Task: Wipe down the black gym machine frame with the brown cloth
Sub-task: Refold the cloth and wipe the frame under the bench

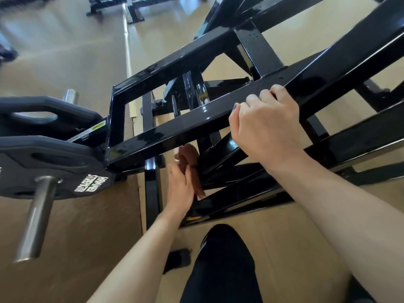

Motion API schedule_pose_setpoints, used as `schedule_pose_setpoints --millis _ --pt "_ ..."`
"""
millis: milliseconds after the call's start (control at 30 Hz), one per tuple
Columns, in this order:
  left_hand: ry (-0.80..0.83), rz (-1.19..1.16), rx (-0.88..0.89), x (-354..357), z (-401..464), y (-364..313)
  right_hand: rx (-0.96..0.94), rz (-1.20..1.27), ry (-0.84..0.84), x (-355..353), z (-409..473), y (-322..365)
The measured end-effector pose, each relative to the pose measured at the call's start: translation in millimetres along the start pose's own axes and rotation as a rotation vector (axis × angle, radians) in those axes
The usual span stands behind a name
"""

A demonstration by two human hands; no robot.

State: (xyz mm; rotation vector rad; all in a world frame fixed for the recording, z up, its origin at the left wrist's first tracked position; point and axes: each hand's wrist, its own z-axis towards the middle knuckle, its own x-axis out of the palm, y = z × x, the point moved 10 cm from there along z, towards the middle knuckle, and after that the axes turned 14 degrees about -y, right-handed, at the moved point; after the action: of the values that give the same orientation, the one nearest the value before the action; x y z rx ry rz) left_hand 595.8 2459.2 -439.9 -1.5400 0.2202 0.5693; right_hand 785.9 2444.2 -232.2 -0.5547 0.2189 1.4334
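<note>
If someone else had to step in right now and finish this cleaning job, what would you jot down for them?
Left hand: presses the brown cloth against a lower slanted bar of the black frame, under the upper beam.
Right hand: fingers curled over the upper beam, steadying, no cloth.
Done: the upper beam looks glossy with wet streaks, so it may already be wiped; I cannot be sure.
Left: the lower bars around the cloth, then the rest of the frame. The weight plate on the left is not part of the job.
</note>
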Motion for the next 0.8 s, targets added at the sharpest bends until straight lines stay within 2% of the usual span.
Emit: schedule_pose_setpoints --millis 100,233,333,400,500,567,667,800 --pt "-0.077 0.003 -0.02 2.0 -6.2 -22.0 0.007 0.004 -0.01 -1.9 0.4 -1.2" --pt "-0.206 -0.024 0.087 5.1 -29.1 -64.8 0.011 0.005 0.04 1.6 0.7 -1.3" --pt "-0.238 0.025 0.267 8.7 -48.6 -102.5 0.016 0.063 0.095 1.6 1.0 -1.2" --pt "-0.19 -0.063 0.38 16.5 -57.2 -139.8 0.006 0.159 0.119 -3.5 0.6 -1.6" --pt "-0.21 -0.052 0.576 26.9 -64.1 -207.5 0.062 0.31 0.047 -42.9 5.3 -34.0" --pt "-0.237 -0.053 0.647 35.8 -70.7 -246.8 0.098 0.242 -0.003 -77.0 1.9 -77.1" --pt "-0.218 -0.191 0.729 48.4 -93.2 -294.2 0.087 0.081 0.045 -112.5 -18.2 -136.0" --pt "-0.259 -0.21 0.867 53.6 -122.0 -348.5 0.202 -0.095 0.25 -124.2 -47.0 -201.0"
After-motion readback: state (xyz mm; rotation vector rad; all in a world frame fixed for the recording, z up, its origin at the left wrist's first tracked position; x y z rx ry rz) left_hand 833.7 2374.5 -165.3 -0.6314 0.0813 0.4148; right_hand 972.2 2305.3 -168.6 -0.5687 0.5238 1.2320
